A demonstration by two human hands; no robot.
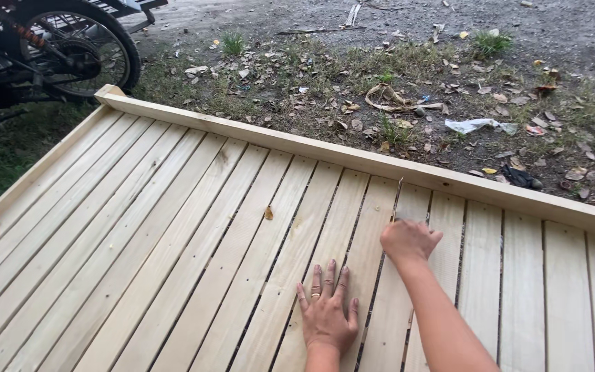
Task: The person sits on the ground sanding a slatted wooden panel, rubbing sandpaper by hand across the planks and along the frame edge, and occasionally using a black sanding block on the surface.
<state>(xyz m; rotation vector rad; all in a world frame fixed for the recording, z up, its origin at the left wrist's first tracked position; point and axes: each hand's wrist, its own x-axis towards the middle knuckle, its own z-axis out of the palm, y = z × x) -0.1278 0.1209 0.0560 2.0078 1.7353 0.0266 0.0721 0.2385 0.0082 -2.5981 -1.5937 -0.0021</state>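
Observation:
A large pale wooden slatted panel (173,227) with a raised border rail (352,157) lies on the ground and fills most of the view. My left hand (326,310) rests flat on a slat, fingers spread, with a ring on one finger. My right hand (408,241) is closed around a thin stick-like tool (397,196) that stands nearly upright in the gap between two slats, close to the far rail. A small brown leaf (268,213) lies on a slat to the left of both hands.
Beyond the rail is bare ground with dry leaves, grass tufts and litter, including a white scrap (480,125). A motorcycle's rear wheel (84,52) stands at the top left, by the panel's corner. Grass borders the left side.

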